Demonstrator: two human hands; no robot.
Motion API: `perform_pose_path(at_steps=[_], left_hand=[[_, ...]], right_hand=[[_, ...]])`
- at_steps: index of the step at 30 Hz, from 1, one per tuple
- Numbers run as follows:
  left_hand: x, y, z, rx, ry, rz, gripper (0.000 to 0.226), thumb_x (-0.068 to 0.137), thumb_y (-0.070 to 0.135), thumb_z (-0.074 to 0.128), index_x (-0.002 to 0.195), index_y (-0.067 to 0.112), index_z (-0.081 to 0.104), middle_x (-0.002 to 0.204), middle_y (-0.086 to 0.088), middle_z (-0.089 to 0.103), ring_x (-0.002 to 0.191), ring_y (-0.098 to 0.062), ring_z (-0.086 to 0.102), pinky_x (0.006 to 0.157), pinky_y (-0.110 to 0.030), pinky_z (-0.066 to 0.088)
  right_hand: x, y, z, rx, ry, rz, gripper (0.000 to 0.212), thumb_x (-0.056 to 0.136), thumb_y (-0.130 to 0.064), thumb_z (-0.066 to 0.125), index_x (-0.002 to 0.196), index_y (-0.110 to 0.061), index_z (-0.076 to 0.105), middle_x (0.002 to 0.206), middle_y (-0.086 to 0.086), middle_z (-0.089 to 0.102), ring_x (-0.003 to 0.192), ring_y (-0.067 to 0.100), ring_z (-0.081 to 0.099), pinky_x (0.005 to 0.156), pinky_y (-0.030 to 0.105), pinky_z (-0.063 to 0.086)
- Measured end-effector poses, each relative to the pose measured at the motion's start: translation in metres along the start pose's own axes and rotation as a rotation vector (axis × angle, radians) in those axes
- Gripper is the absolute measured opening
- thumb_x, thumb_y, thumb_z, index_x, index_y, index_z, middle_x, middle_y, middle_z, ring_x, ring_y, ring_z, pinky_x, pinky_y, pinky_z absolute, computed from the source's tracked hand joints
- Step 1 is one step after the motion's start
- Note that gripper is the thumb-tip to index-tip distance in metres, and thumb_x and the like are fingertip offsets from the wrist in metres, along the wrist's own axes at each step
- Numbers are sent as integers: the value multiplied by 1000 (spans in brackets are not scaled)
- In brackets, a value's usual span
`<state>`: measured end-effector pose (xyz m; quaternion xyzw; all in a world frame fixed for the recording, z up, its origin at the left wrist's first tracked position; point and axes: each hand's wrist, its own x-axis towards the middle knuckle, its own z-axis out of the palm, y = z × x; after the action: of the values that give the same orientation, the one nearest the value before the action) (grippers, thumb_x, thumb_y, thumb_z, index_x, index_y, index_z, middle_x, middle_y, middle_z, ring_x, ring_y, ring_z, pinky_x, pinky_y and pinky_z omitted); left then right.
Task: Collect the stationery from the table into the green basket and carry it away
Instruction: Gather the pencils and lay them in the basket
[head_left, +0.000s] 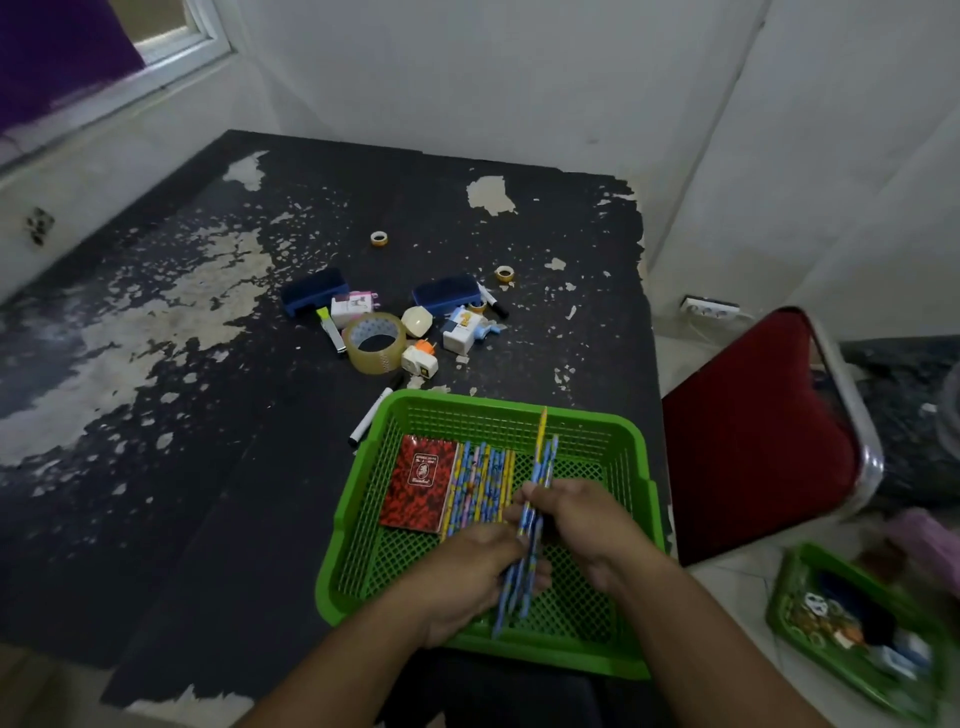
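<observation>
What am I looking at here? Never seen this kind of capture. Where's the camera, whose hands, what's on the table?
There is no robot. One wide-angle camera sits on a person's head, looking forward and down, so the two bare arms entering from the bottom are the wearer's own.

The left hand and right hand together have a grip on a bundle of pencils over the green basket, which rests at the near edge of the worn black table. Inside the basket lie a red notebook and a row of pencils.

Still on the table: a big roll of clear tape, two small tape rolls, two blue erasers, small boxes and markers. A red chair stands to the right.
</observation>
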<state>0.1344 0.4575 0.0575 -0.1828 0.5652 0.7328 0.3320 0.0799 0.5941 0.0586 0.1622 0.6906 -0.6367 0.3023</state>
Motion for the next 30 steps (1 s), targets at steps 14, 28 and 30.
perform_pose_path(at_steps=[14,28,30], left_hand=[[25,-24,-29,766,356,230,12,94,9,60,102,16,65,85,-1,68,71,-12,62,63,-24,50],[18,-35,-36,1609,142,198,64,102,41,44,156,15,23,167,-5,7,152,-22,14,120,-42,28],[18,-33,-34,1615,146,191,63,102,39,44,156,17,23,166,-8,10,151,-25,17,118,-43,31]], right_hand=[[53,39,12,-324,232,72,20,92,-22,46,94,-7,59,99,21,68,88,37,67,80,51,57],[50,44,10,-517,362,19,15,93,-13,54,81,-8,61,78,8,61,73,26,62,58,28,45],[47,46,4,-586,376,29,15,91,-9,54,78,-7,61,73,8,58,65,22,55,50,25,35]])
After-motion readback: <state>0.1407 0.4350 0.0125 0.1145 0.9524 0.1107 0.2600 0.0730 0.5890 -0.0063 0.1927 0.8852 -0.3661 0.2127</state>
